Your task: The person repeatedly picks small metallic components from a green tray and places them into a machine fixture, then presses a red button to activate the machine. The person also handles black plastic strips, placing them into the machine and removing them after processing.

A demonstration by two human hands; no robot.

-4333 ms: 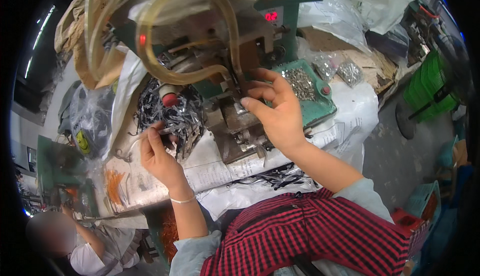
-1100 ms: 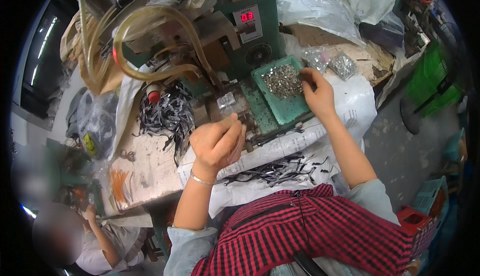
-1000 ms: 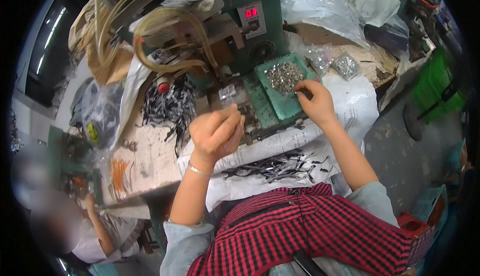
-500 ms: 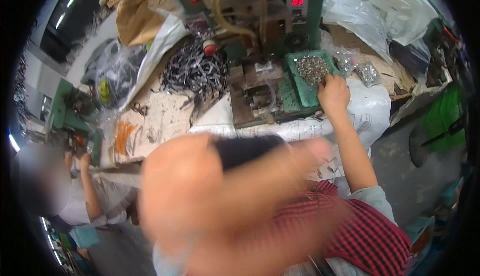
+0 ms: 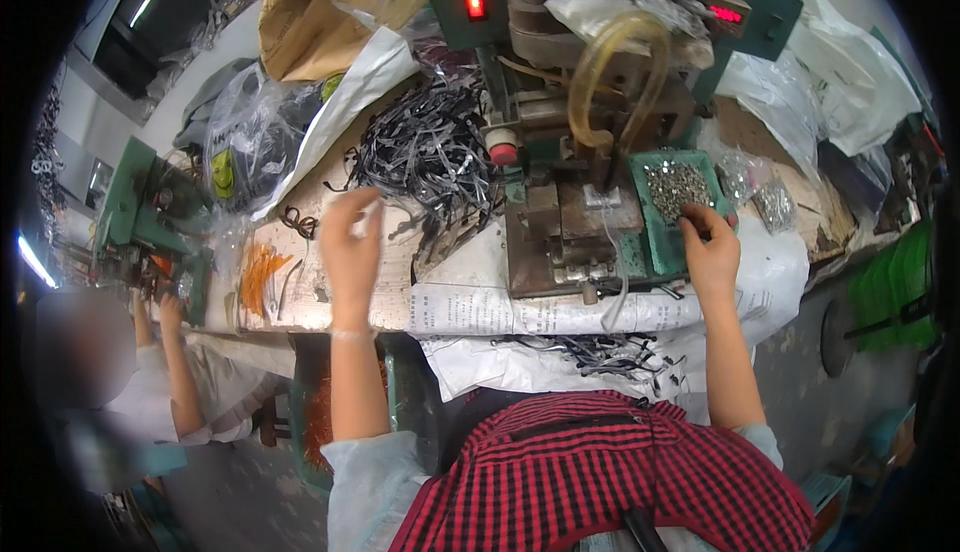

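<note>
My left hand is raised over the left part of the bench, slightly blurred, with its thumb and fingers apart and nothing visible between them. It is nearest a tangled heap of black straps. At the near right corner of a green tray, my right hand has its fingertips pinched together beside a pile of small metal pieces. What the pinch holds, if anything, is hidden. Left of the tray stands a green press machine, with a pale strap hanging from its work block.
Scissors and orange strips lie on the left of the bench. Bagged metal pieces sit right of the tray. Black straps lie on white sheeting before me. A co-worker sits at the left by another green machine.
My left hand and forearm, a large blur close to the camera before, are now out over the bench's left part. My right hand remains at the tray. The view has shifted.
</note>
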